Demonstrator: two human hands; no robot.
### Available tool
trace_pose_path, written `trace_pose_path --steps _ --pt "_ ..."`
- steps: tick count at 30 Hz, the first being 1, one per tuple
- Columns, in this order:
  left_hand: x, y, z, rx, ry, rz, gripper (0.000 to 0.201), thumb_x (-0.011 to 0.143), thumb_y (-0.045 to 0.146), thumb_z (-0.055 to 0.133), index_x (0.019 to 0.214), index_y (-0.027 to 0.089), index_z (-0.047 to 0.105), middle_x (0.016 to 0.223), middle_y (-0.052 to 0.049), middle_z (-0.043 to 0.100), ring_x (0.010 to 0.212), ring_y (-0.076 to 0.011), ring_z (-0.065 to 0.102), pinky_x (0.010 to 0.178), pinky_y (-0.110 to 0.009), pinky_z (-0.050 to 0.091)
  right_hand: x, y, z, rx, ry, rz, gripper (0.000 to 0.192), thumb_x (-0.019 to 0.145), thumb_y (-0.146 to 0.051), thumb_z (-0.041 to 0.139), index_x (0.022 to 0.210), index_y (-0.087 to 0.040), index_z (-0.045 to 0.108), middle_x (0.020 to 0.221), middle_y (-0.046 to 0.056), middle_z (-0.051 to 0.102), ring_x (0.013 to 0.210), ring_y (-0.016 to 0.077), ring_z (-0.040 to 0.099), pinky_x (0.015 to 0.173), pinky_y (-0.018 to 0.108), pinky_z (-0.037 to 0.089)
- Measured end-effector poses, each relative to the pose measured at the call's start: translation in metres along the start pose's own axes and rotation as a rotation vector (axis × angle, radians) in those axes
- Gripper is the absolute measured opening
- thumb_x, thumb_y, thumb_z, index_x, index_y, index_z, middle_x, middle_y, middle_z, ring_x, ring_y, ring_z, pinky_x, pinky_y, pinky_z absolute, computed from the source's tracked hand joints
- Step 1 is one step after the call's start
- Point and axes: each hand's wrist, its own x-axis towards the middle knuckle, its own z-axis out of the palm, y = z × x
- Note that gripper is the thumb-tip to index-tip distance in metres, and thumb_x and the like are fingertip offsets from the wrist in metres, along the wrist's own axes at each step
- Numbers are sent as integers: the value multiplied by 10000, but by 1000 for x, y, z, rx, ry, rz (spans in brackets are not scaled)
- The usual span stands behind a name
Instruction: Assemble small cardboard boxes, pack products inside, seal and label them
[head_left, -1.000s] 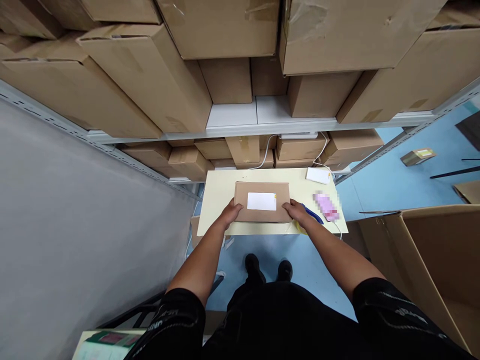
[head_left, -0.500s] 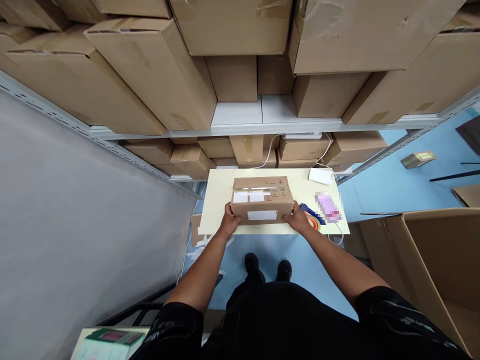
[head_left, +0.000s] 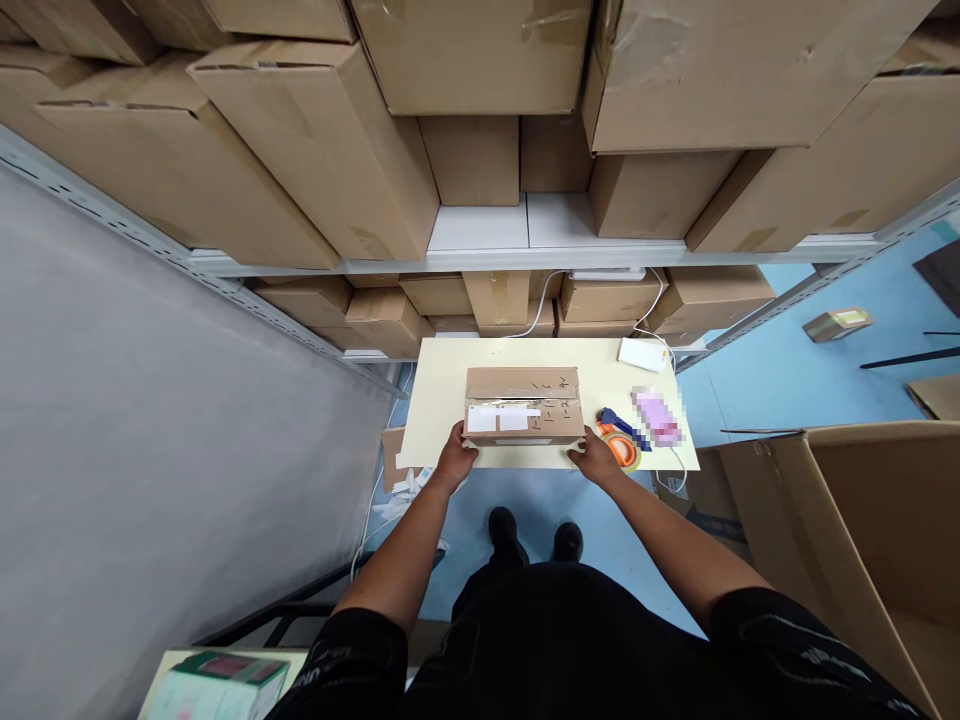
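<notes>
Hands grip a small carton (head_left: 523,405) that sits on the near half of a pale yellow table (head_left: 442,385), close to its front edge. Left hand (head_left: 456,462) clasps the carton's near left corner, fingers curled against the side wall; right hand (head_left: 594,459) clasps the near right corner the same way, fingers wrapped on the cardboard. Both forearms reach out from black sleeves (head_left: 352,650) toward the table. Carton top faces up and shows a taped seam, white labels (head_left: 501,418) toward the left part and handwritten marks toward the right part. Just right of the carton, on the table, lies a tape dispenser (head_left: 619,440) with an orange roll and a blue handle, close beside the right hand; whether they touch I cannot tell. Right of the dispenser rests a pink blurred object (head_left: 658,416), and behind it, at the table's far right corner, a white flat device (head_left: 642,353) with a white cable (head_left: 654,290) running up to the rack. Beyond the table stands a metal rack (head_left: 480,228) loaded with brown boxes (head_left: 315,140) above and smaller ones below the shelf. Right of the table, on the blue floor (head_left: 780,370), stands a large open box (head_left: 862,530). Below the table's front edge two black shoes (head_left: 536,533) show on the floor.
</notes>
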Motion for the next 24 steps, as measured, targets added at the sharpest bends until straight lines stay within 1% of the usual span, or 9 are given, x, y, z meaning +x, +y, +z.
trace_pose_path --steps 2,3,5,7,10,14,17,20,24 --pt "-3 -5 -6 -19 28 -31 673 663 35 625 1307 214 544 1223 -74 703 1240 -233 635 1058 -374 491 -5 6 0 24 13 13 541 829 -313 692 1342 -234 541 1200 97 717 1051 249 712 836 327 543" --pt "-4 -7 -9 -39 47 -52 641 663 42 635 1276 214 563 1237 -79 700 1262 -237 626 1080 -387 479 -7 9 0 33 21 11 511 823 -324 694 1308 -238 560 1215 95 711 1042 248 713 835 331 543" --pt "-7 -9 -16 -80 83 -85 568 666 67 654 1211 213 596 1231 -89 703 1245 -242 638 1094 -412 477 -11 15 0 58 38 -3 437 810 -335 687 1227 -247 592 1220 81 705 1006 239 715 827 335 543" --pt "-9 -9 -21 -107 96 -100 494 668 102 664 1149 205 620 1197 -103 716 1191 -247 664 1080 -431 491 -13 20 -1 98 41 -13 381 799 -341 673 1164 -251 607 1173 62 717 965 228 716 828 338 542" --pt "-13 -3 -28 -137 98 -99 434 673 160 664 1105 193 635 1189 -126 725 1149 -257 682 1041 -442 519 -15 22 -1 184 54 -8 348 787 -370 656 1112 -248 620 1118 54 726 937 224 714 839 346 547" --pt "-15 13 -38 -180 85 -94 433 694 249 674 1121 184 640 1209 -144 728 1125 -264 693 973 -433 551 -17 18 -3 280 118 -11 313 775 -422 647 1026 -236 648 1077 58 729 981 233 704 883 354 548" --pt "-15 30 -48 -202 57 -62 441 716 316 683 1134 181 642 1209 -143 733 1118 -259 695 945 -415 555 -26 7 -5 295 144 0 285 778 -427 629 983 -230 656 1012 42 738 957 226 707 885 350 553" --pt "-13 46 -60 -208 43 -6 431 727 368 689 1114 184 646 1183 -132 741 1103 -252 697 919 -396 558 -41 -7 -10 279 156 9 257 796 -418 611 965 -230 657 961 26 737 896 218 705 842 347 561" --pt "-4 67 -75 -222 63 42 423 709 387 701 1080 191 651 1149 -116 743 1046 -234 705 879 -369 565 -62 -20 -20 273 206 4 234 825 -439 597 925 -235 655 857 20 711 795 221 675 754 343 554"
